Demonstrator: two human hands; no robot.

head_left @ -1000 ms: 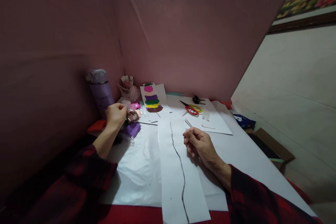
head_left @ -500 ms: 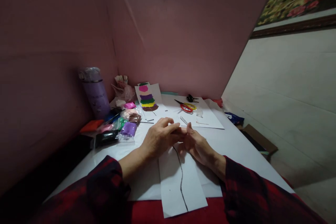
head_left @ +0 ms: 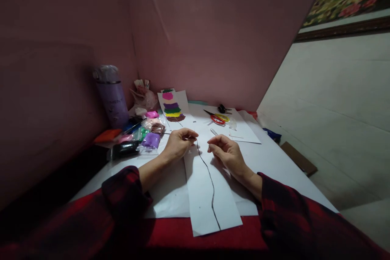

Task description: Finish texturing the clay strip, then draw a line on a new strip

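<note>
My left hand [head_left: 181,142] is closed in a pinch at the upper end of a thin black wavy line [head_left: 213,189]. I cannot tell whether that line is drawn or a thin strand, nor what the fingertips hold. It runs down a narrow white paper strip [head_left: 198,207] that reaches past the table's front edge. To the right, my right hand [head_left: 227,152] hovers over the paper with thumb and fingers pressed together; anything between them is too small to make out. Just beyond its fingers lies a slim silvery tool [head_left: 214,132].
Bagged clay in several colours, including a purple pack [head_left: 151,140], lies at left beside a purple bottle [head_left: 112,103]. Behind are a paper with coloured stripes [head_left: 184,107], red-and-yellow scissors [head_left: 217,120] and keys [head_left: 223,109]. A pink panel [head_left: 207,48] rises at the back.
My hands, which were together with fingers touching, have moved apart, left hand to the left and right hand slightly to the right. More of the black line now shows between them.
</note>
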